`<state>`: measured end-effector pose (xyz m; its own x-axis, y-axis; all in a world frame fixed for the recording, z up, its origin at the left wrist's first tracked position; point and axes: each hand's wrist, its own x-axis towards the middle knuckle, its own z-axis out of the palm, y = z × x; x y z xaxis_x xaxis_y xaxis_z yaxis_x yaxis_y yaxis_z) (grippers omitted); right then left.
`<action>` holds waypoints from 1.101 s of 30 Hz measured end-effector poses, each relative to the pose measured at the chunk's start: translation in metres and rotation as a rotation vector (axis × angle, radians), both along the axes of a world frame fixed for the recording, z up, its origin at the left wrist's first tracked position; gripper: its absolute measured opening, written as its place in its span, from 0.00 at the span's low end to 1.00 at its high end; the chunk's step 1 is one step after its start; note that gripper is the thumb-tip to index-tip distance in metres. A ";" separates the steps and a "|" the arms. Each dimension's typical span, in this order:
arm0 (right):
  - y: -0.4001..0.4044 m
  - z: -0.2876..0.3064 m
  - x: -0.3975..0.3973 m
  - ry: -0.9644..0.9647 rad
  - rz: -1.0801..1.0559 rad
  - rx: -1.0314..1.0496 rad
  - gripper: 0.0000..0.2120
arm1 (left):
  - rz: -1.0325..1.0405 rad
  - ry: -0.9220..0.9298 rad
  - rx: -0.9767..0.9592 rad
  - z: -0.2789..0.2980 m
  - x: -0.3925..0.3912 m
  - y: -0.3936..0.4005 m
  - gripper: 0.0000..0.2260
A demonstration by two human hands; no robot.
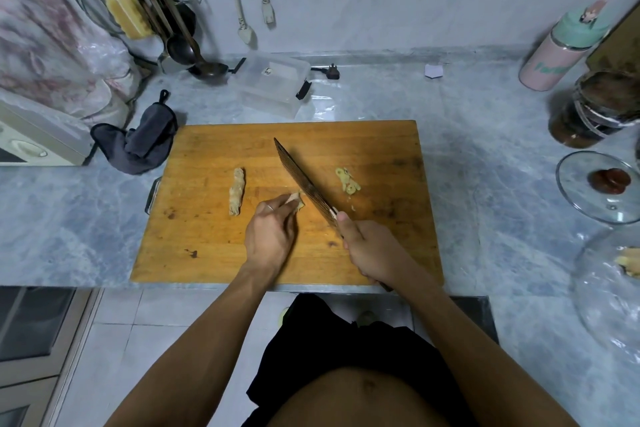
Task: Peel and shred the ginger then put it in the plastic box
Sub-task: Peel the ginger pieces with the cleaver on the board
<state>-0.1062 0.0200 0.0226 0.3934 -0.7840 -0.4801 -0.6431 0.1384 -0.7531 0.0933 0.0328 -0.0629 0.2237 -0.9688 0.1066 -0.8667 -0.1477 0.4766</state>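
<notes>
A wooden cutting board (214, 253) lies on the grey counter. My left hand (270, 236) pinches a small ginger piece (297, 199) at the board's middle. My right hand (370, 250) grips the handle of a long dark knife (301, 180), whose blade rests right beside that piece. A longer unpeeled ginger stick (237, 191) lies to the left. A small heap of cut ginger (348, 181) lies to the right of the blade. The clear plastic box (273, 83) stands behind the board, its lid on.
A dark cloth (138, 142) lies at the board's left rear corner, beside a white appliance (38, 139). A ladle and utensils hang at the back left. On the right stand a pink bottle (557, 55), a dark jar (595, 111), a glass lid (602, 187) and a plastic bag (609, 295).
</notes>
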 end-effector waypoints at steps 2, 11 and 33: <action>0.000 0.005 0.002 0.000 0.019 -0.021 0.29 | -0.003 -0.035 -0.022 -0.005 -0.002 0.002 0.14; 0.003 0.006 0.004 0.034 0.077 -0.044 0.35 | 0.009 -0.113 -0.050 -0.012 -0.004 0.001 0.11; -0.005 -0.008 0.013 0.081 0.113 -0.095 0.35 | 0.075 -0.026 -0.157 -0.017 -0.014 0.001 0.11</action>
